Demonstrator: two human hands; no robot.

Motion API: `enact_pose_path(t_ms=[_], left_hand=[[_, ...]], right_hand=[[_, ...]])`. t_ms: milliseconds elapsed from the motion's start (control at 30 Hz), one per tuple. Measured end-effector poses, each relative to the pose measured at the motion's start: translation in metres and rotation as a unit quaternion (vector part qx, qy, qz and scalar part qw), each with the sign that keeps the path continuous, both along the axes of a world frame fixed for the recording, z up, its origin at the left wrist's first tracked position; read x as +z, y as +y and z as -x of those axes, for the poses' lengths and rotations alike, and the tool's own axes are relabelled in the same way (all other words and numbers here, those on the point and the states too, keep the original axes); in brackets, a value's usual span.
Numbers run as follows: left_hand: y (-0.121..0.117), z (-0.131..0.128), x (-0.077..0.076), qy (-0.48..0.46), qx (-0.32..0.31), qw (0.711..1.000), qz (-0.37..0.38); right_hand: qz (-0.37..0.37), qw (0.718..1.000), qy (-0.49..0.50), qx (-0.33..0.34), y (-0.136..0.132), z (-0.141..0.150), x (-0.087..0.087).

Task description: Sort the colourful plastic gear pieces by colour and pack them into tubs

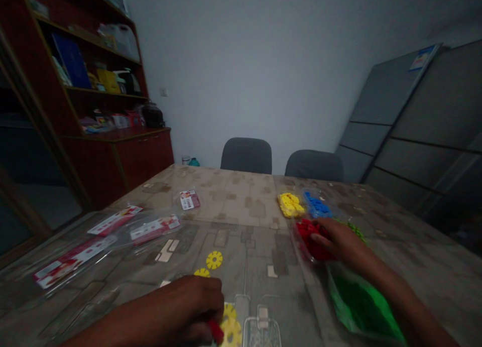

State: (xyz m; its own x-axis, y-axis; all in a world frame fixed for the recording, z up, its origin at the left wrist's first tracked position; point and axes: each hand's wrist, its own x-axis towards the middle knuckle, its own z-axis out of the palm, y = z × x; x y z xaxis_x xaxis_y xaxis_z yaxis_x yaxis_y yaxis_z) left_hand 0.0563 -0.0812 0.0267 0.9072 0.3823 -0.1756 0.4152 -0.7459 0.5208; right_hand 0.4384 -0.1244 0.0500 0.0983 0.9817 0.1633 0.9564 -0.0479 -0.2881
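Close to the near edge of the table, my left hand [199,307] is closed with a small red plastic piece [215,331] between thumb and fingers. Yellow notched discs [230,332] lie beside and partly under it. One yellow disc [214,260] lies flat farther out. My right hand [331,232] reaches over a clear tray of red pieces [309,230], its thumb and forefinger apart among them. Its other fingers are hidden. Behind that tray sit yellow pieces [290,205] and blue pieces [317,204] in clear trays.
A green-filled clear container [361,302] stands under my right forearm, with light green pieces [356,230] beyond it. Clear packages with red-and-white labels [155,228] lie on the left. A clear tray [262,332] is at the near edge. Two grey chairs [246,155] stand behind the table.
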Motion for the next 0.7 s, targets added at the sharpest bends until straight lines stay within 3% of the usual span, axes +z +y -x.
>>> enact_pose_path(t_ms=[133,267,433,600,700], left_hand=[[0.007,-0.009,0.007,-0.013,-0.033,0.999,0.017],[0.019,-0.032,0.018,-0.061,-0.042,0.997,0.015],[0.038,-0.104,0.032,-0.157,-0.075,0.983,-0.053],[0.052,-0.192,0.031,-0.195,-0.121,0.967,-0.115],[0.061,-0.211,0.026,-0.194,-0.111,0.968,-0.117]], right_hand=[[-0.009,0.999,0.006,-0.036,-0.006,-0.037,0.002],[-0.041,0.997,0.023,-0.055,-0.017,-0.047,0.007],[-0.051,0.992,0.112,-0.014,-0.024,-0.037,0.016],[-0.047,0.991,0.129,-0.002,-0.029,-0.029,0.022],[-0.049,0.991,0.123,0.0,-0.036,-0.031,0.026]])
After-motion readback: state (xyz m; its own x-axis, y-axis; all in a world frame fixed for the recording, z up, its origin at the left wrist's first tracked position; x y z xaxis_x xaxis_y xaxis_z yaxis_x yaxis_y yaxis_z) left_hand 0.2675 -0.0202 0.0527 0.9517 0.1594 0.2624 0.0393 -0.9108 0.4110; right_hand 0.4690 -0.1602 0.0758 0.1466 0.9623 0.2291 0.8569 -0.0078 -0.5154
